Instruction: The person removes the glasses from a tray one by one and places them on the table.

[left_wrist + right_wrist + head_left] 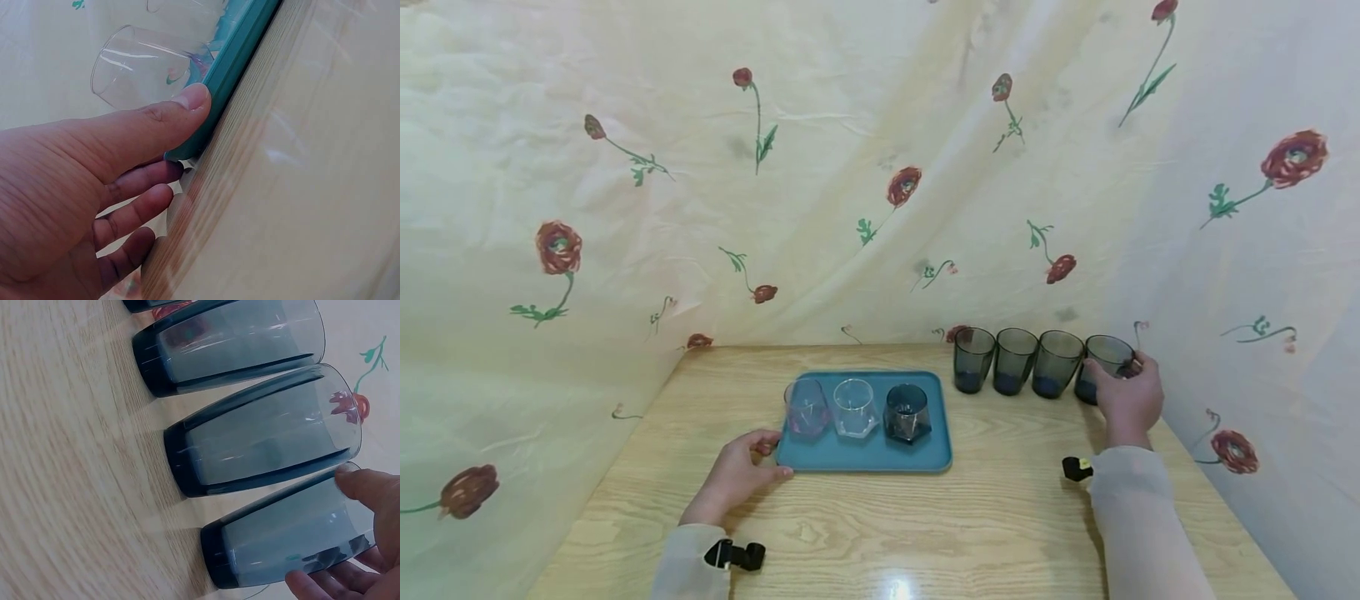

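At the front left corner of a blue tray [865, 457], my left hand [739, 473] grips the rim, its thumb on the edge. Three short faceted glasses stand upright on the tray: a pinkish glass [807, 408], a clear glass [855, 408] and a dark grey glass [907, 413]. Around the rightmost tall smoky glass [1093, 387], my right hand [1129, 402] holds with thumb and fingers on opposite sides. The right wrist view shows this glass [281, 534] standing on the table, partly hidden by the hand.
More tall smoky glasses [1015, 362] stand in a row left of the held one, close together at the table's back edge. A flower-printed cloth [850, 208] hangs behind and at both sides. The wooden table [880, 525] extends toward me.
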Available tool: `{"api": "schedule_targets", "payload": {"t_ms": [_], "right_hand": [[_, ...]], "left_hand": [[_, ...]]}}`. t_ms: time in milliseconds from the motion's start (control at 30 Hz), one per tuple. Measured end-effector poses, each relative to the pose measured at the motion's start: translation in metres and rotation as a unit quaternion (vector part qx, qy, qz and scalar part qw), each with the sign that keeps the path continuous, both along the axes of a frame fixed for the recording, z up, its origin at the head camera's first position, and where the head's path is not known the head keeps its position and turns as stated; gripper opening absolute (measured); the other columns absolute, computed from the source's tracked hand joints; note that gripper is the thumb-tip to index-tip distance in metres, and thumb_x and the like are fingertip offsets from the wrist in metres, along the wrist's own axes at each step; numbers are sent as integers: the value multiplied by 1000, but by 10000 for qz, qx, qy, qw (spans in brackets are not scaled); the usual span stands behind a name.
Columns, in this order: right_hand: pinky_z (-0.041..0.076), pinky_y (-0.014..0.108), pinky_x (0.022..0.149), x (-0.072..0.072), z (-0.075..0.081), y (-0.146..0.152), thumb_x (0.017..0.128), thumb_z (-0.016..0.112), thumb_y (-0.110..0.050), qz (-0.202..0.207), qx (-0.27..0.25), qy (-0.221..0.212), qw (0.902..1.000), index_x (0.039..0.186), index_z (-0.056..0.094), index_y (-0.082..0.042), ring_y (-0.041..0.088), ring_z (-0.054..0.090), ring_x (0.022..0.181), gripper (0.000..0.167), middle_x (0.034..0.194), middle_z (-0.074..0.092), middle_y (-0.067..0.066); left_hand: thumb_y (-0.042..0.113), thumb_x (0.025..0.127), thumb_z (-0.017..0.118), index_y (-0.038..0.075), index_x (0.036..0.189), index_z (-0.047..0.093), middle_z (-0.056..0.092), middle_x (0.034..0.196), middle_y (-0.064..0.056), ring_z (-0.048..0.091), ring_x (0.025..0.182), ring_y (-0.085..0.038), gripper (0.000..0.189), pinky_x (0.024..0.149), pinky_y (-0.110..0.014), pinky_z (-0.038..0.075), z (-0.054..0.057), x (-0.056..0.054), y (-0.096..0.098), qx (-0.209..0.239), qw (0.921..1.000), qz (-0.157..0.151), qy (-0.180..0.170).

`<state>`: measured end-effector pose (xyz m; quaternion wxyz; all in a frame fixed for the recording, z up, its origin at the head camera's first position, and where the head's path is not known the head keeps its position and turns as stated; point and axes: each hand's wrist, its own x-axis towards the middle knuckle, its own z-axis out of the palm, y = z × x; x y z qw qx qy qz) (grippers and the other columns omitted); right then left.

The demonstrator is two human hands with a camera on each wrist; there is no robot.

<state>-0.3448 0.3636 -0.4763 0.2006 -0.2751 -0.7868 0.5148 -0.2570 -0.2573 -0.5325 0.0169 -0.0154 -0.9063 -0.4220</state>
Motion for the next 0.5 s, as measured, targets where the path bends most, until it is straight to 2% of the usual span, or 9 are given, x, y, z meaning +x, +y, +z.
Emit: {"api": "schedule_targets", "payload": {"t_ms": [200,367,500], "right_hand": [[33,51,120,0,1,-1,93,76,-48,171,-43,26,9998,168,20,-18,34,38,148,98,164,39,12],[33,50,120,4,2,-2,94,77,-45,142,-201,2,9997,168,20,-19,33,37,150,97,166,37,11],[32,53,120,7,7,-2,95,76,-45,298,-95,5,9995,169,17,-16,36,35,150,99,166,35,15]], "left_hand": [[28,77,96,17,131,71,68,111,4,62,105,-19,60,92,-47,53,1,1,-1,30,9999,-52,101],[29,77,96,16,130,72,69,111,4,62,104,-17,61,91,-46,53,1,1,1,57,9999,-99,99],[30,77,96,16,130,72,69,109,4,61,102,-17,60,90,-45,53,0,0,0,36,9998,-95,158]]}}
